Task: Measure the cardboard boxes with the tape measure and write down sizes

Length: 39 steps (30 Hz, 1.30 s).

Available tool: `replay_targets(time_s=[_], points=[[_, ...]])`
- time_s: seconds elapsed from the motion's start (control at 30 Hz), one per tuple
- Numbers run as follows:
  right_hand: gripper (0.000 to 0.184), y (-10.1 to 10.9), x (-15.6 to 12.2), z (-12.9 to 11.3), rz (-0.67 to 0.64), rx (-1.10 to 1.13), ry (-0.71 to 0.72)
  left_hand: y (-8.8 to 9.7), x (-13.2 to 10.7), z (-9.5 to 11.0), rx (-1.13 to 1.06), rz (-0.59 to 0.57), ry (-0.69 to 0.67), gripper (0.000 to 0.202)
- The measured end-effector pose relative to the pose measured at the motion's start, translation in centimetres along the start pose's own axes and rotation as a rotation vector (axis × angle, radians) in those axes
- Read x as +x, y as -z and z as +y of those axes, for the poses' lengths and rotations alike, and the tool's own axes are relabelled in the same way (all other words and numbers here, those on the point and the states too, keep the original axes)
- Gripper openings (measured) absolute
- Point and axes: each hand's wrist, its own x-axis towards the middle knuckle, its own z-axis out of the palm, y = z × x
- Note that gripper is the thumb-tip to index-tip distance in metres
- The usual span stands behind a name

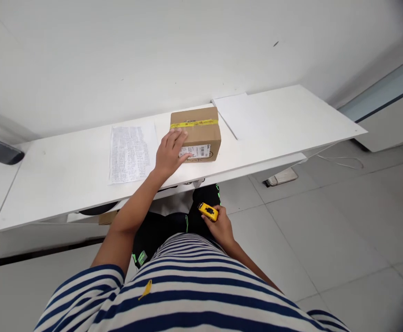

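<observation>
Right hand [224,227] pinches a yellow tape measure [208,212] between thumb and fingers, just off the near edge of the desk [291,117]. Its long axis slants, the dark end pointing left and slightly deskward. Left hand [170,150] lies spread on the box [204,133], fingers on top, thumb against the labelled front. A loose pinch could drop the tape measure to the floor [273,235]; an uneven push might slide the box across the desk. The box's longer side seems to run left to right, along the desk.
</observation>
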Motion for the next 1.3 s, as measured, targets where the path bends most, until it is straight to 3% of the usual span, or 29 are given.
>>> replay_targets(time_s=[0.23, 0.37, 0.5, 0.63, 1.0, 1.3], points=[[0.046, -0.2, 0.9, -0.2, 0.031, -0.020, 0.001, 1.8, -4.5, -3.7, -0.038, 0.368, 0.366, 0.081], [0.038, -0.8, 1.0, 0.1, 0.003, -0.096, 0.091, 1.5, -6.9, -4.7, -0.152, 0.444, 0.476, 0.088], [0.037, -1.5, 0.9, 0.0, -0.037, -0.125, 0.130, 1.2, -7.6, -4.4, -0.206, 0.416, 0.432, 0.078], [0.038, -2.0, 0.7, -0.2, -0.073, -0.168, 0.084, 1.0, -7.7, -3.4, -0.106, 0.356, 0.356, 0.061], [0.040, -1.7, 0.7, 0.0, -0.121, -0.230, 0.021, 0.3, -6.9, -1.8, 0.092, 0.412, 0.172, 0.058], [0.036, -2.1, 0.9, -0.1, -0.140, -0.203, 0.027, 0.4, -7.4, -0.7, 0.071, 0.346, 0.267, 0.060]])
